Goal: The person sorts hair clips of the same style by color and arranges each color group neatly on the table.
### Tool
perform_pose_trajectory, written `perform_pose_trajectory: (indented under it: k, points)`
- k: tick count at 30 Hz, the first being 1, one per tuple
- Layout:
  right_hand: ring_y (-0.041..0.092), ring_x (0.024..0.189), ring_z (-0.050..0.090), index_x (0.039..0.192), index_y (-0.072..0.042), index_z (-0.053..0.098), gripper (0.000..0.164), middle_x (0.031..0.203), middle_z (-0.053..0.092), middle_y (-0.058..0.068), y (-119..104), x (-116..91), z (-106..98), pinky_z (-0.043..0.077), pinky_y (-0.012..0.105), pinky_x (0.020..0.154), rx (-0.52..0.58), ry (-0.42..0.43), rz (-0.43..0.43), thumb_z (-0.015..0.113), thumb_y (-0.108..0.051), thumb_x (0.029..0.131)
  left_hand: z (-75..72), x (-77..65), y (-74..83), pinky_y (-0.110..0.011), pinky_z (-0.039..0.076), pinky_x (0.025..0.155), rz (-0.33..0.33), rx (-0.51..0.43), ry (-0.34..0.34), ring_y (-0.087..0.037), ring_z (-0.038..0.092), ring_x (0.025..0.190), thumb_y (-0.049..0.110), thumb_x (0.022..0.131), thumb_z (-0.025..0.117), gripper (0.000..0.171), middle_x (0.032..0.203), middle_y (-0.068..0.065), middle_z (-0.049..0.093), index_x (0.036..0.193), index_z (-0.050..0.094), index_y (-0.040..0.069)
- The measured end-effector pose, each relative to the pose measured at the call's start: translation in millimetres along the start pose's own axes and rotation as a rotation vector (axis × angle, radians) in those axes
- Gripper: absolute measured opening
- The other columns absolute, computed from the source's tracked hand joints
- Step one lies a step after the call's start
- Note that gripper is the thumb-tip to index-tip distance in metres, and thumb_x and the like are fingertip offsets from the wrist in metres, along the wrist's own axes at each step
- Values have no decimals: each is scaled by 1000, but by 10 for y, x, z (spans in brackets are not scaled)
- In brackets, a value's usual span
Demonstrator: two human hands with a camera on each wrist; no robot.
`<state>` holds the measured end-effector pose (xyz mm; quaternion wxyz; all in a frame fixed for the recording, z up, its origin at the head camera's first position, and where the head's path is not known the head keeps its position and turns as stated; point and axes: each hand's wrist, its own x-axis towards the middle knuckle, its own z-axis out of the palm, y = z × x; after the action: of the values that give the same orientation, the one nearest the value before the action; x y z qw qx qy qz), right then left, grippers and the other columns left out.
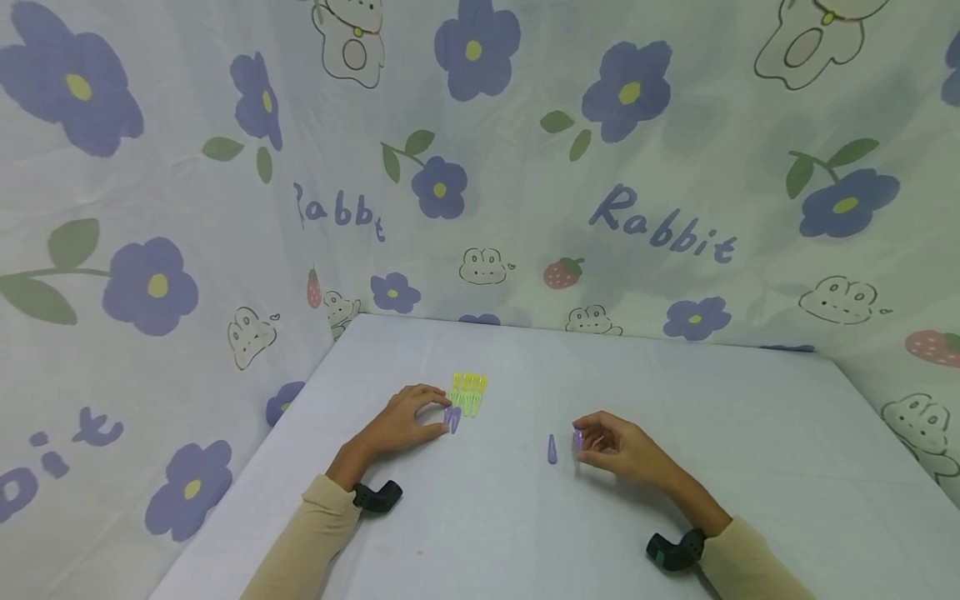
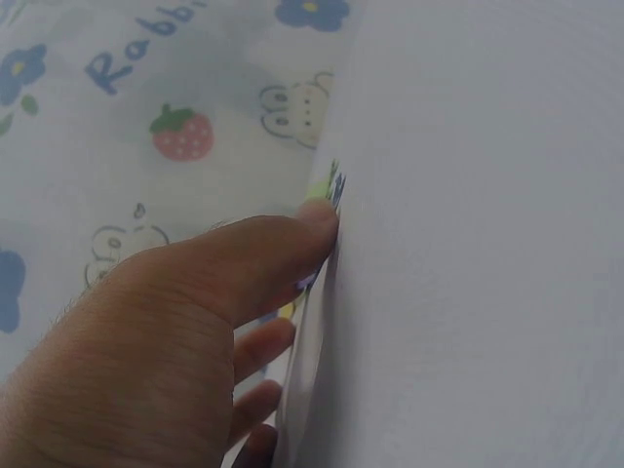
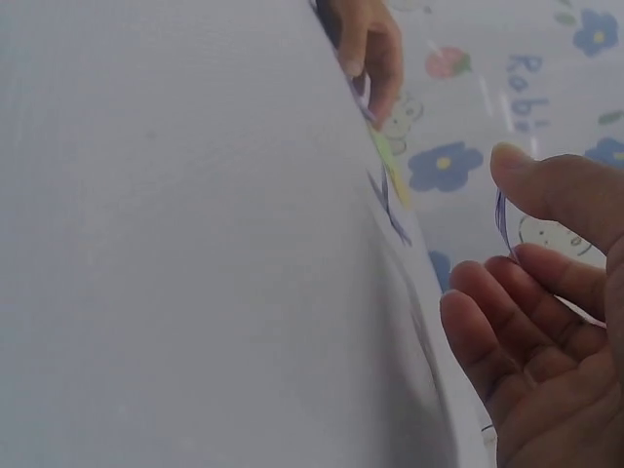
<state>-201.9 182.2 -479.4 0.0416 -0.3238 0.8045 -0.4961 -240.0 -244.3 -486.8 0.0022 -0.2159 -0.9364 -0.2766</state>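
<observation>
My right hand (image 1: 617,447) pinches a purple snap hair clip (image 1: 577,440) by its two ends, between thumb and forefinger, raised off the table. In the right wrist view this held hair clip (image 3: 502,222) is seen edge-on. Just left of that hand, another purple hair clip (image 1: 552,449) lies alone on the table. My left hand (image 1: 405,422) has its thumb and forefinger at the ends of a purple hair clip (image 1: 447,416), with one more purple hair clip (image 1: 456,420) close beside it. Above these lie rows of green hair clips (image 1: 472,403) and yellow hair clips (image 1: 470,382).
A white-covered table (image 1: 495,517) spreads beneath both hands. Behind it and on the left hangs a cloth (image 1: 517,150) printed with flowers and rabbits. Black wrist devices sit on the left wrist (image 1: 378,497) and the right wrist (image 1: 675,552).
</observation>
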Motion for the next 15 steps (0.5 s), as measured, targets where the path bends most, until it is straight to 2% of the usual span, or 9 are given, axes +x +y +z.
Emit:
perform_pose_trajectory:
  k: [3,7,11,15]
  points:
    - [16,89,64,122,1,61,42,102,65,10,-2,3,17,56,24,76,-47,34,-50,79,-11,85,1,4,5,-60,28,115,0,1,0,-32,42,140,45,89,73,45,144,-2,55,128,66,25]
    - [22,89,64,121,-2,62,42,103,64,9,-41,19,32,56,26,76,-79,58,-73,80,-9,83,-7,0,17,-61,28,115,3,-6,5,-33,43,140,44,88,74,44,143,-3,56,127,66,24]
    - [18,88,64,119,-7,64,40,103,64,3,-81,31,35,56,27,76,-130,46,-67,81,-15,84,-3,1,19,-60,28,115,-3,-1,-3,-33,42,140,44,89,74,45,144,-3,55,128,66,23]
    - [12,88,64,118,-11,64,38,103,64,-2,-102,53,23,56,26,77,-186,33,-108,80,-21,86,4,11,26,-60,27,116,-13,1,-7,-33,42,141,43,89,74,45,144,-3,55,128,66,24]
